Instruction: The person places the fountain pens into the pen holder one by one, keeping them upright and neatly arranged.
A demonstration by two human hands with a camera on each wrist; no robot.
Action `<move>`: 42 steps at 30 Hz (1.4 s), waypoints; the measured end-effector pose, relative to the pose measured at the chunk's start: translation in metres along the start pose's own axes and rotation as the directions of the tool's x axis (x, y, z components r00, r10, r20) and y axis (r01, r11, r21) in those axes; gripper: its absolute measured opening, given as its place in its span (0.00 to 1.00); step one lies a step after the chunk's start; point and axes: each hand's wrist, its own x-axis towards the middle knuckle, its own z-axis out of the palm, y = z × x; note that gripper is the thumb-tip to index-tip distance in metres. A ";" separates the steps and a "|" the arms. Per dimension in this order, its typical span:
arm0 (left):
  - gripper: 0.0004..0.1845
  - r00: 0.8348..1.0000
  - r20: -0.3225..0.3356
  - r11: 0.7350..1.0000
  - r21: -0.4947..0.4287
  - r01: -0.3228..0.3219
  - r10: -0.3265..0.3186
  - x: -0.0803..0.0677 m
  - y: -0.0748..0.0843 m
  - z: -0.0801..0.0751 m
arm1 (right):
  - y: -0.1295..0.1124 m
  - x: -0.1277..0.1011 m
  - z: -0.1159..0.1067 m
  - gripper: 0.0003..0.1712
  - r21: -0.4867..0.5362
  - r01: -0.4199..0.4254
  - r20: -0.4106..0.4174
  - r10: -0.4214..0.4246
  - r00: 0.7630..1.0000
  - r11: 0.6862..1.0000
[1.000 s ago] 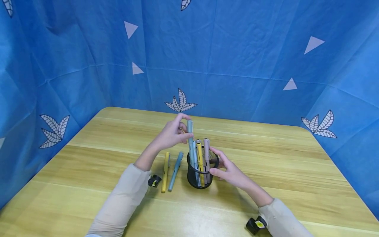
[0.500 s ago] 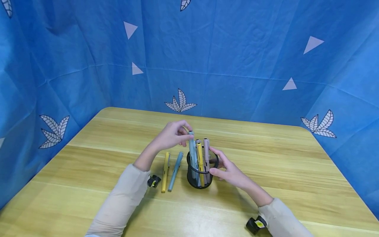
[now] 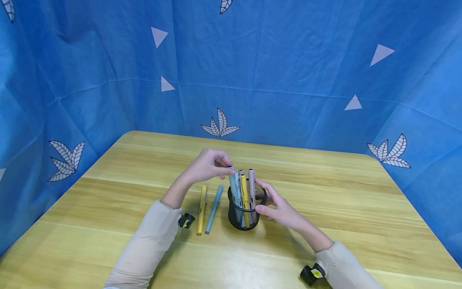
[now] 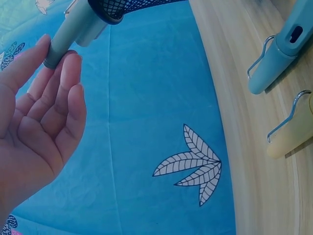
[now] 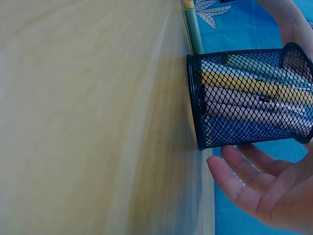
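Standing near the middle of the wooden table [image 3: 325, 200], a black mesh pen cup [image 3: 247, 216] is seen holding several capped pens upright: pale blue, yellow and a greyish pink one among them. Its wall is an open wire lattice with a solid black rim, and the pen barrels are visible through it in the right wrist view. A grey-blue pen [image 3: 233, 185] stands at the cup's left side with its top end pinched between the fingertips [image 4: 68, 68] of the left hand [image 3: 207, 165]; in the left wrist view the thumb and forefinger are closed on the pen's end while the other fingers are loosely bent beside it. The right hand [image 3: 279, 206] is curved around the cup's right side, fingers slightly apart and bent; whether they press the mesh or only lie just beside it cannot be told. On the table just left of the cup a yellow pen [image 3: 201, 208] and a blue pen [image 3: 214, 208] are laid side by side, close but apart.

The lower parts of the pens inside the cup are partly screened by the mesh. The cup's far rim is cut off in the right wrist view, and only its rim is caught at the top edge of the left wrist view.
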 end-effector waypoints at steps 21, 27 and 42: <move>0.06 0.994 0.104 0.998 0.042 -0.046 0.042 -0.004 -0.003 -0.003 | -0.001 -0.001 0.001 0.38 -0.001 -0.028 -0.007 0.028 1.000 1.000; 0.08 0.994 0.106 1.000 -0.001 -0.018 0.018 -0.007 -0.006 -0.005 | -0.001 -0.001 0.001 0.39 0.001 -0.023 -0.011 0.023 1.000 1.000; 0.13 0.996 0.089 0.999 -0.041 0.029 -0.025 -0.015 -0.018 -0.011 | -0.001 0.000 0.002 0.38 -0.024 -0.016 -0.013 0.016 1.000 1.000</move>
